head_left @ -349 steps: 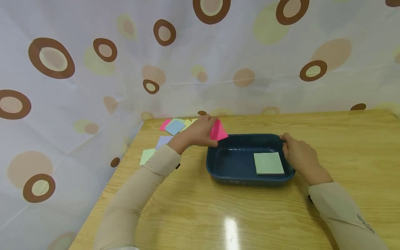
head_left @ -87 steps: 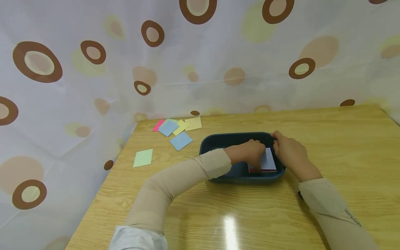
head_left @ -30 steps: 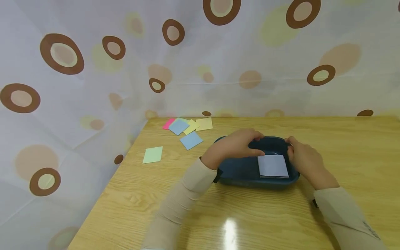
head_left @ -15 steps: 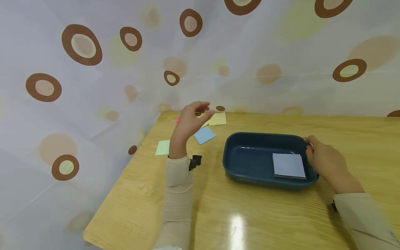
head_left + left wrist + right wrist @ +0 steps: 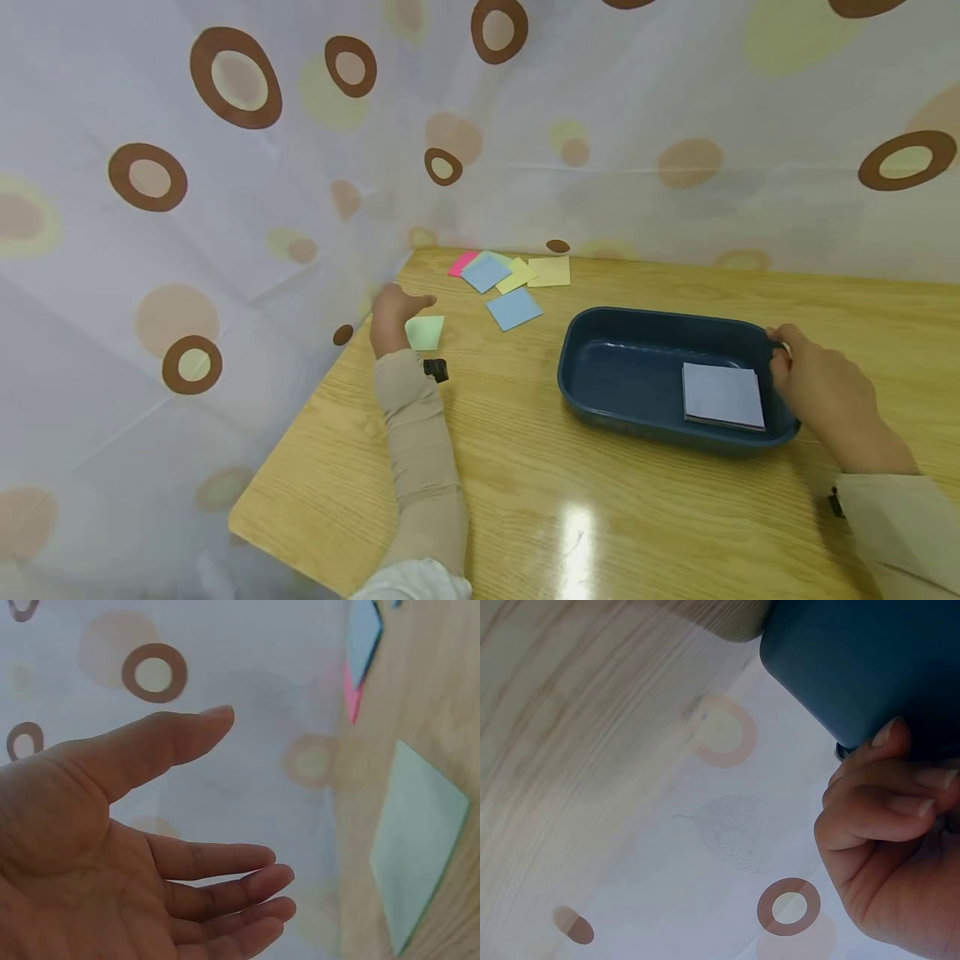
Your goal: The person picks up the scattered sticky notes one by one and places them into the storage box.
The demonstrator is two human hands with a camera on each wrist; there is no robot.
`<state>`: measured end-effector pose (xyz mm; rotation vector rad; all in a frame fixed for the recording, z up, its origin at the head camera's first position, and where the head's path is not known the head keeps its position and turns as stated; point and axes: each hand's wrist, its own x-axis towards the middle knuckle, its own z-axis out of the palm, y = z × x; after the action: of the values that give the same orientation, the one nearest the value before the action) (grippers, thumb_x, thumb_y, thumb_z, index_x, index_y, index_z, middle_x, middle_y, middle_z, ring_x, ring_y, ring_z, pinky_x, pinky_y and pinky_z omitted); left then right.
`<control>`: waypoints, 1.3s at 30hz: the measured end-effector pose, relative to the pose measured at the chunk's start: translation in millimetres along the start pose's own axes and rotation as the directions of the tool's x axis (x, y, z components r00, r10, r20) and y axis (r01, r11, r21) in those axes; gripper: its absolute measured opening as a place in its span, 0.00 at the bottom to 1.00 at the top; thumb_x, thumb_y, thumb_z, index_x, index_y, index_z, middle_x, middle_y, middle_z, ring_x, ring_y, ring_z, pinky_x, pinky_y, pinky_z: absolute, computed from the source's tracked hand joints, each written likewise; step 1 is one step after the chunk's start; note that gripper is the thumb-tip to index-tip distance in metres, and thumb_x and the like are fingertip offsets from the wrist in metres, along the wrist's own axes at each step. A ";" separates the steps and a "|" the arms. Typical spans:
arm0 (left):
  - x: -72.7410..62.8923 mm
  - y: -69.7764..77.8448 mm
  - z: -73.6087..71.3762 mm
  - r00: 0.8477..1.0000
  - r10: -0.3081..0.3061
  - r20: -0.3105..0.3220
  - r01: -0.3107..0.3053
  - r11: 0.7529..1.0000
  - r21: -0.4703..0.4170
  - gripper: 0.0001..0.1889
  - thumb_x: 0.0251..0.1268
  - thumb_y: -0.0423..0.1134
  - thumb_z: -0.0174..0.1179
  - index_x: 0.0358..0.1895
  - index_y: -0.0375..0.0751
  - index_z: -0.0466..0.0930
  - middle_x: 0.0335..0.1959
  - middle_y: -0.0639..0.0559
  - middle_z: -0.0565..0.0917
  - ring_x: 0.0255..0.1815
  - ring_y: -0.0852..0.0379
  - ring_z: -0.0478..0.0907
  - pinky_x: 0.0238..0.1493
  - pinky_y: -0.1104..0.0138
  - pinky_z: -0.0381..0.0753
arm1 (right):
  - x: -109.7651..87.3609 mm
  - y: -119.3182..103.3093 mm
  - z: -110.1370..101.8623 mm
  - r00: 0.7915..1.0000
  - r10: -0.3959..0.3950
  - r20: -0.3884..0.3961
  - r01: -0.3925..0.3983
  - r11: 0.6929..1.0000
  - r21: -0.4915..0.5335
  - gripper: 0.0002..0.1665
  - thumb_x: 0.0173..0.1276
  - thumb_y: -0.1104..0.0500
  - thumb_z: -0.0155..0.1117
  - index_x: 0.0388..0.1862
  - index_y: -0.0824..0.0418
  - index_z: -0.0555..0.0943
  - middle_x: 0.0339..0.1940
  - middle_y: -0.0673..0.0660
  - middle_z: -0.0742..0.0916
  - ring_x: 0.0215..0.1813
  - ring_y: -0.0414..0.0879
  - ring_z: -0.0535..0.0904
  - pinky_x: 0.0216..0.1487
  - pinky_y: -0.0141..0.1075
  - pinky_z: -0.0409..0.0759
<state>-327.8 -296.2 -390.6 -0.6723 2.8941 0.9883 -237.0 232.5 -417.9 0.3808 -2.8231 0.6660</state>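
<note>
My left hand (image 5: pixel 392 317) hovers at the table's left side by a pale green sticky note (image 5: pixel 426 332). In the left wrist view its thumb and fingers are spread with nothing between them, and the green note (image 5: pixel 420 847) lies to their right. My right hand (image 5: pixel 825 392) grips the right end of a dark blue rectangular dish (image 5: pixel 622 421). The right wrist view shows the curled fingers (image 5: pixel 889 814) at the dish's wall (image 5: pixel 847 667). Inside the dish, at its right end, sits a squared stack of sticky notes (image 5: pixel 722 396) with a pale lilac one on top.
Near the back left lie a pink note (image 5: pixel 461 265), a blue note (image 5: pixel 486 273), a yellow note (image 5: pixel 516 276) and a paler yellow note (image 5: pixel 550 272). Another blue note (image 5: pixel 514 309) lies nearer. A patterned curtain (image 5: pixel 300 208) borders the table behind and at left.
The lilac note once on the table now tops the stack. My left hand has come out of the dish and swung left to the green note. My right hand keeps its grip on the dish.
</note>
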 end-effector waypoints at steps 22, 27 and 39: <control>-39.2 14.0 24.9 0.977 -0.212 -0.024 0.213 0.963 0.168 0.38 0.55 0.45 0.71 0.62 0.24 0.66 0.60 0.26 0.64 0.60 0.36 0.61 0.61 0.50 0.66 | -0.4 1.5 0.9 1.000 -0.001 -0.006 0.001 1.000 0.002 0.19 0.72 0.65 0.45 0.59 0.70 0.66 0.09 0.52 0.64 0.12 0.45 0.57 0.14 0.35 0.55; -39.0 14.7 26.1 0.978 -0.209 -0.003 0.207 0.967 0.148 0.38 0.55 0.44 0.70 0.63 0.24 0.65 0.60 0.26 0.66 0.58 0.36 0.61 0.61 0.50 0.65 | -1.3 1.8 0.0 1.000 -0.002 -0.010 0.002 1.000 0.000 0.18 0.72 0.65 0.45 0.59 0.70 0.66 0.08 0.52 0.64 0.12 0.45 0.57 0.14 0.35 0.55; -37.0 19.9 27.8 0.979 -0.203 0.017 0.199 0.970 0.143 0.42 0.55 0.42 0.68 0.68 0.26 0.57 0.63 0.24 0.59 0.63 0.34 0.58 0.65 0.49 0.60 | -0.3 1.8 0.0 1.000 0.013 0.018 -0.014 1.000 0.005 0.20 0.73 0.64 0.45 0.61 0.71 0.65 0.09 0.52 0.64 0.12 0.45 0.58 0.14 0.35 0.56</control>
<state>-305.7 -251.3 -395.9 -0.9081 2.7658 0.7562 -237.3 234.1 -418.7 0.3710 -2.8442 0.6761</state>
